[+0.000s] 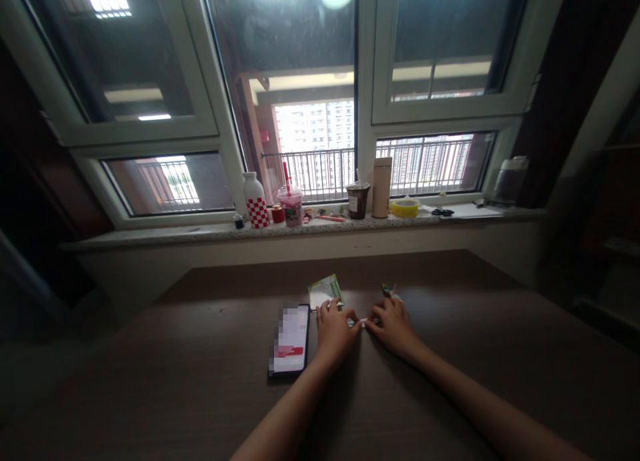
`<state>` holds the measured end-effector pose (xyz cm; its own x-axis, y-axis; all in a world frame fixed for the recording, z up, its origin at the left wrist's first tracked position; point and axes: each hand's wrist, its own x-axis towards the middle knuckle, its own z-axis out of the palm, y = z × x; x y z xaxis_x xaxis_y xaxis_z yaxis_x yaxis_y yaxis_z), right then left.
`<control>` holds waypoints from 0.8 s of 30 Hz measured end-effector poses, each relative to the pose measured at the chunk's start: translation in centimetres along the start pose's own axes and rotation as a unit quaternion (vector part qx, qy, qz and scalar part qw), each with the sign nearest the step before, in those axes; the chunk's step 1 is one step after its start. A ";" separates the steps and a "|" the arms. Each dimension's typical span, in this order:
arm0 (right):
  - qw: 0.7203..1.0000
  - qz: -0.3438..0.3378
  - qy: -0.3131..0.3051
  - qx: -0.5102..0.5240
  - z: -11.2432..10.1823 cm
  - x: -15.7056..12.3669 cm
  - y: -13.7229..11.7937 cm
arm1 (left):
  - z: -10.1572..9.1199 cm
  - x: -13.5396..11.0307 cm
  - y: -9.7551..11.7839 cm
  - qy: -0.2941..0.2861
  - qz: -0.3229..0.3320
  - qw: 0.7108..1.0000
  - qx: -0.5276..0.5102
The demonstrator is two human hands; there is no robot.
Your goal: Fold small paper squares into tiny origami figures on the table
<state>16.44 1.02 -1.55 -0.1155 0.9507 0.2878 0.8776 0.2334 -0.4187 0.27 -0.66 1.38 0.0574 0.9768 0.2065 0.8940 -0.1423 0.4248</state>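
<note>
Together on the table [450, 381], left hand [334, 328] and right hand [393, 324], each grip pinching a small white piece [361, 323].

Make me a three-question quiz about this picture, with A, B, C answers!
1. Where is the phone?
A. On the table, beside the left hand
B. On the sill
C. In the right hand

2. What colours are the checks on the bottle?
A. Blue and yellow
B. Red and white
C. Green and black

3. What state is the phone screen in?
A. Dark
B. Lit
C. Face down

Answers:
1 A: it lies flat on the table just outside the left hand.
2 B: its lower half shows red and white squares.
3 B: the screen glows, face up.

The right hand meets the left over something tiny.
</note>
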 end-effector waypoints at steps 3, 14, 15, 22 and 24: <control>1.000 0.011 -0.001 -0.002 -0.1 0.0 -0.2 | 0.0 0.1 0.1 -0.002 -0.001 1.000 0.004; 0.999 0.037 -0.003 0.012 -0.3 0.0 -0.8 | 0.5 0.0 0.0 0.003 0.007 1.000 0.014; 0.999 0.036 0.000 0.014 -0.2 0.0 -0.7 | 0.6 0.0 -0.1 0.004 0.009 1.000 0.016; 0.998 0.023 0.014 0.052 0.4 0.0 0.4 | 0.5 -0.1 -0.1 -0.004 0.004 1.000 0.021; 0.997 0.027 0.012 0.069 0.3 0.0 0.6 | 0.5 -0.1 -0.1 -0.001 0.006 1.000 0.022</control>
<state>16.84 1.24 -2.09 -0.0573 0.9576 0.2825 0.8098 0.2100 -0.5478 0.41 -0.62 0.90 0.0700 0.9753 0.2094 0.9117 -0.1477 0.3834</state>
